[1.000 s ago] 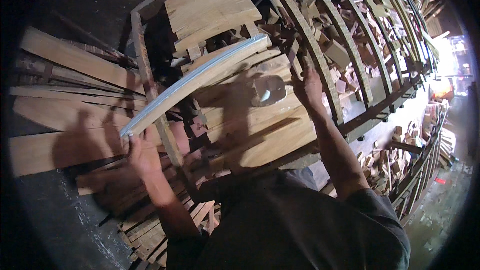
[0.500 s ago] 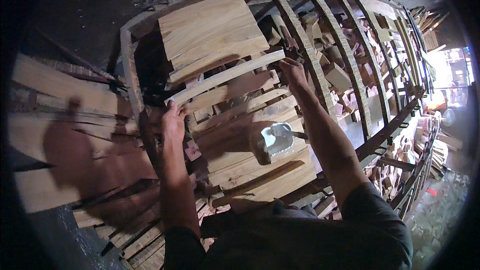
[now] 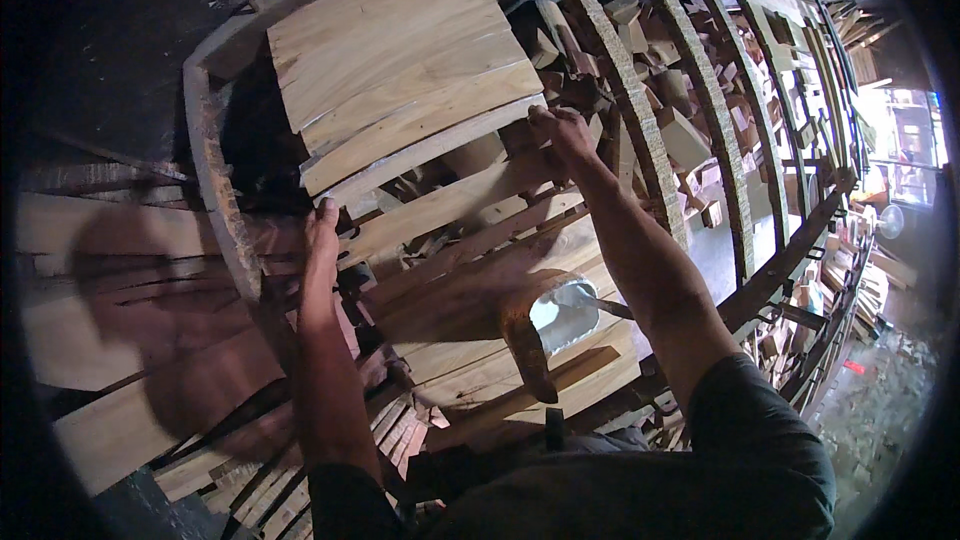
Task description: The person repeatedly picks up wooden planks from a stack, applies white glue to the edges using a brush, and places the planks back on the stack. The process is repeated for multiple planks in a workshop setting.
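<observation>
A narrow wooden strip [image 3: 430,152] lies along the near edge of a panel of pale boards [image 3: 400,50] set side by side. White smears show on the strip's side and along the board joints. My left hand [image 3: 321,230] is closed on the strip's left end, with the thumb on top. At the strip's right end, my right hand [image 3: 566,136] has its fingers closed around it. Nearer me, a brown cut-open container [image 3: 522,330] with a white-coated inside rests on boards, a stick [image 3: 612,308] poking out of its right side.
Slatted metal bars [image 3: 650,140] span a frame filled with wood offcuts [image 3: 685,140] to the right. A rusty frame rail [image 3: 220,180] runs past my left hand. Long planks [image 3: 110,230] lie at the left, and more strips [image 3: 440,225] lie just nearer than the panel.
Both hands have pushed the strip away from me, from a gap in front of the panel up against its near edge. The view has shifted slightly.
</observation>
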Motion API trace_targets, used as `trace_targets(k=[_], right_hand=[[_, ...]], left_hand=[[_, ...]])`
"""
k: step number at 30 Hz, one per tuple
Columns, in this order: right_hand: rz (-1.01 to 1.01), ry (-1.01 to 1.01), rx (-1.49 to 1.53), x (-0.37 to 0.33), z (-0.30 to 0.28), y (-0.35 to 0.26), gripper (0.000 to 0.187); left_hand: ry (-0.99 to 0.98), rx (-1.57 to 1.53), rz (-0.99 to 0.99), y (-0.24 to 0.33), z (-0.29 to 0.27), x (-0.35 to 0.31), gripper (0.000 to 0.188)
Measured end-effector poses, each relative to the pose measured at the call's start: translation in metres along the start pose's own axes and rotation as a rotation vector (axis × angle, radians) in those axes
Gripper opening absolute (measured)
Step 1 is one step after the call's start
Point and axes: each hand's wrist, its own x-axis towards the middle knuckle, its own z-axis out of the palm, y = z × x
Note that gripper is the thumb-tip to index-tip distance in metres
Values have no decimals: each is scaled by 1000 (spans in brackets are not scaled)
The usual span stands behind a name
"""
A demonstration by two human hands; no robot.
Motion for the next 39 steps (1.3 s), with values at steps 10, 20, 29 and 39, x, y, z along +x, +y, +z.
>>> trace_targets(k=[10,20,29,39], right_hand=[[-98,80,46,-4,19,-9,30],[13,174,181,8,12,11,36],[-14,166,256,-5,15,0,35],[-145,23,-64,26,-14,55,49]], left_hand=[[66,255,46,-26,2,13,74],[171,457,347,0,5,-10,55],[190,225,399,-21,14,-1,47],[21,99,250,-59,-4,32,65]])
